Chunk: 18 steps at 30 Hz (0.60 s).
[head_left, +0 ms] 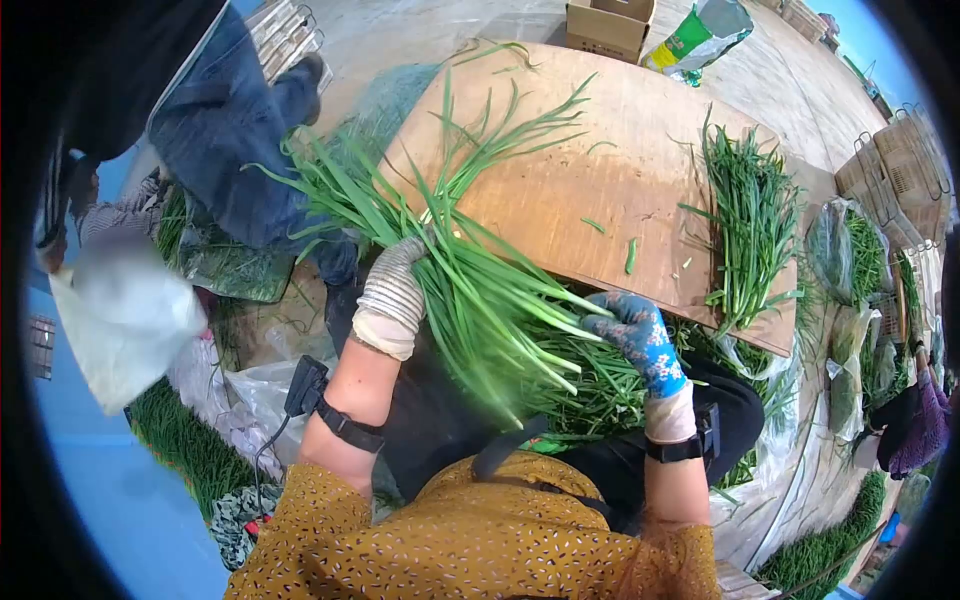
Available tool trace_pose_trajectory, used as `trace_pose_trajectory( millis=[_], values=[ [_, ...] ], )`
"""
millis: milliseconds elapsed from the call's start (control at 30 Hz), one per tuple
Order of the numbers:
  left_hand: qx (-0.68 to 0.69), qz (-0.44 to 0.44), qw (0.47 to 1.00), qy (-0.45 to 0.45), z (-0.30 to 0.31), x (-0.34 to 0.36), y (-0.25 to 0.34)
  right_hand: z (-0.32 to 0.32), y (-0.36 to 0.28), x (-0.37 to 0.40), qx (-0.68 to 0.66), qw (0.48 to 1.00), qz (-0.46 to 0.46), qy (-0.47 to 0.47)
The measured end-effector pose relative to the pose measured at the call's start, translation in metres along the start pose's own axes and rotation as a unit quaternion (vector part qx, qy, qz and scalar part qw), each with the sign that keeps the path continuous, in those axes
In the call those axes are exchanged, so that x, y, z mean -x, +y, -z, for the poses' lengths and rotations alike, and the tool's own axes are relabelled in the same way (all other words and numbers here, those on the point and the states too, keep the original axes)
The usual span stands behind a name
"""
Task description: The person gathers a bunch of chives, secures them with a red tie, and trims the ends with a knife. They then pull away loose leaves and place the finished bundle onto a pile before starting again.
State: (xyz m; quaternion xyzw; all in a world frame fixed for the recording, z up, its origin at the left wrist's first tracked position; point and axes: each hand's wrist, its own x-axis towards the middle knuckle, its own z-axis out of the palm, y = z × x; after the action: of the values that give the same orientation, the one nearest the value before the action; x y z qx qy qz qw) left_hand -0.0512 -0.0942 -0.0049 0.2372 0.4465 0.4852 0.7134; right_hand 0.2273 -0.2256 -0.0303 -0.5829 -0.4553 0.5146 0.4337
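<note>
A loose bunch of long green Chinese chives [480,270] hangs across my lap at the board's near edge. My left hand [395,290], in a pale knitted glove, is closed round the middle of the bunch. The leaf tips fan out to the upper left, and the pale stem ends point to the lower right. My right hand [640,335], in a blue floral glove, has its fingers closed on a few pale stem ends. More loose chives [610,390] lie below my right hand, on my lap. On the right of the wooden board [560,150] lies another bunch of chives [750,225].
A cardboard box [610,25] and a green-and-white bag [700,40] stand beyond the board. Stacked crates [900,170] and bagged greens [845,250] are on the right. Another person's jeans-clad leg [220,130] is close on the left, near a white bag [125,320].
</note>
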Motion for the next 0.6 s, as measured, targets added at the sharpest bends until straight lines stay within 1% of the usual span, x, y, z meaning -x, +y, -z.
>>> trace_pose_trajectory(
  millis=[33, 100, 133, 233, 267, 300, 400, 467, 500, 567, 600],
  values=[
    [0.011, 0.001, 1.0, 0.0, -0.001, 0.001, 0.0, 0.0, -0.002, 0.001, 0.016, 1.0, 0.004, -0.007],
    [-0.029, 0.002, 0.999, 0.018, -0.002, 0.003, -0.001, -0.004, -0.007, 0.003, 0.048, 0.999, 0.013, -0.02],
    [-0.049, 0.002, 0.998, 0.026, -0.003, 0.004, -0.002, -0.009, 0.0, 0.001, -0.008, 1.0, 0.005, 0.01],
    [-0.005, -0.014, 1.0, -0.013, 0.002, 0.002, -0.006, -0.022, 0.011, -0.001, 0.01, 0.991, 0.033, 0.132],
    [-0.022, -0.015, 0.999, -0.021, 0.003, 0.001, -0.006, -0.028, 0.016, -0.002, -0.01, 0.984, 0.028, 0.173],
    [-0.01, -0.014, 1.0, -0.012, 0.004, 0.002, -0.009, -0.032, 0.019, -0.001, -0.029, 0.979, 0.027, 0.201],
    [0.007, -0.001, 1.0, 0.02, -0.007, 0.008, -0.011, -0.038, 0.019, 0.0, 0.154, 0.946, 0.081, 0.275],
    [0.028, 0.001, 1.0, 0.009, -0.004, 0.005, -0.014, -0.037, 0.024, -0.003, 0.277, 0.9, 0.135, 0.308],
    [0.039, 0.001, 0.999, 0.003, -0.003, 0.004, -0.015, -0.036, 0.023, -0.003, 0.285, 0.893, 0.14, 0.32],
    [0.016, -0.005, 0.999, 0.035, -0.011, 0.008, -0.015, -0.035, 0.019, -0.002, 0.3, 0.877, 0.151, 0.343],
    [0.005, -0.009, 0.999, 0.051, -0.013, 0.01, -0.014, -0.034, 0.016, -0.001, 0.337, 0.864, 0.131, 0.352]
  ],
)
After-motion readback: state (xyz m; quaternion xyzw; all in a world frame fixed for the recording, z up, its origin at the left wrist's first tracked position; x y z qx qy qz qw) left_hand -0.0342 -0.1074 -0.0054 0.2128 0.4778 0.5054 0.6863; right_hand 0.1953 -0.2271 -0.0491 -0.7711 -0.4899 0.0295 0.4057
